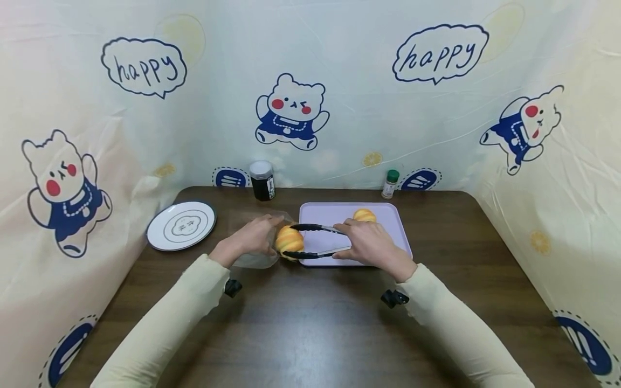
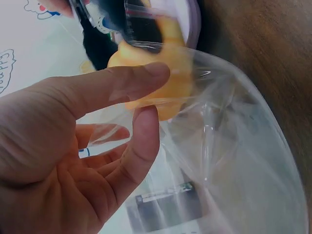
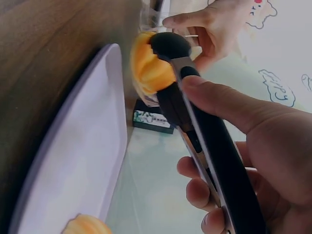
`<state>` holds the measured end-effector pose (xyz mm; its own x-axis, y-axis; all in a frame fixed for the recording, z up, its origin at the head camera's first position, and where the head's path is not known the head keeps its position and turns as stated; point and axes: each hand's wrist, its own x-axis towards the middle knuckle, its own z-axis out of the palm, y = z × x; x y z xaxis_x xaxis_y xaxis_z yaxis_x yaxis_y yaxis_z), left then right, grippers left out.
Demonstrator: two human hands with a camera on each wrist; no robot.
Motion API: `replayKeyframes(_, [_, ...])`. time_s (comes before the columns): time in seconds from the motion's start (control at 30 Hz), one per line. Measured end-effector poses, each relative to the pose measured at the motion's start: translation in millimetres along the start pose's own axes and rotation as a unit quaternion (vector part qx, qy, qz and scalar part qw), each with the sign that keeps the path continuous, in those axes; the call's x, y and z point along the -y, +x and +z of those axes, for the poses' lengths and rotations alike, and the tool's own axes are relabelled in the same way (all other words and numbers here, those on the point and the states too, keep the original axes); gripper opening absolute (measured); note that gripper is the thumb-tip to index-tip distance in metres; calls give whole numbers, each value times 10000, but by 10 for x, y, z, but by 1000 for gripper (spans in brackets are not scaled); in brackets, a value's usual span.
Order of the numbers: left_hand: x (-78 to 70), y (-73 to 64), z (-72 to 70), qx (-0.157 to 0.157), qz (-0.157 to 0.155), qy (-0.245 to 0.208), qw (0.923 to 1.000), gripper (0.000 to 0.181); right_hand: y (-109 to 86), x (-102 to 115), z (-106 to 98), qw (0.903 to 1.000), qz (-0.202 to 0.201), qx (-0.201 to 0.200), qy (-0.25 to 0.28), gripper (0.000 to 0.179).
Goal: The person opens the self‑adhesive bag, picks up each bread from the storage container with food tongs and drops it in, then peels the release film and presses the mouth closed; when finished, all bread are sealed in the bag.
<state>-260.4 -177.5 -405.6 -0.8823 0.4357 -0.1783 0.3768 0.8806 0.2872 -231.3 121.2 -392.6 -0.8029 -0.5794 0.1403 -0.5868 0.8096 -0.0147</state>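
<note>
Lilac rectangular tray [image 1: 325, 214] held yellow bun [image 1: 364, 215], another [image 1: 289, 238] by left edge.
Left hand [image 1: 254, 236] pinched clear plastic bag [image 2: 234, 136]; my right [image 1: 372, 243] clamped black-tipped tongs [image 3: 218, 152].

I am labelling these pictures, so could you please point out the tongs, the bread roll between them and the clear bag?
Tongs [image 3: 213, 131]: right wrist view, on the black arm nearer the camera.
Bread roll [image 1: 289, 240]: head view, middle of its striped side.
Clear bag [image 2: 239, 139]: left wrist view, on its see-through side.
</note>
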Motion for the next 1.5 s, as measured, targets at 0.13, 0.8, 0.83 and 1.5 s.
replayKeyframes(0.13, [-3, -2, 0, -66, 98, 121, 9999, 97, 2, 16, -21, 9995, -135, -144, -228, 68])
replayKeyframes(0.8, [-64, -14, 9, 285, 79, 86, 9995, 99, 48, 92, -9, 9994, 152, 293, 32, 67])
replayKeyframes(0.83, [-66, -18, 4, 290, 85, 90, 9995, 98, 50, 97, -6, 9992, 180, 353, 69, 67])
replayKeyframes(1.5, [-25, 2, 42, 356, -248, -500, 9978, 93, 22, 63, 0, 9992, 106, 384, 89, 68])
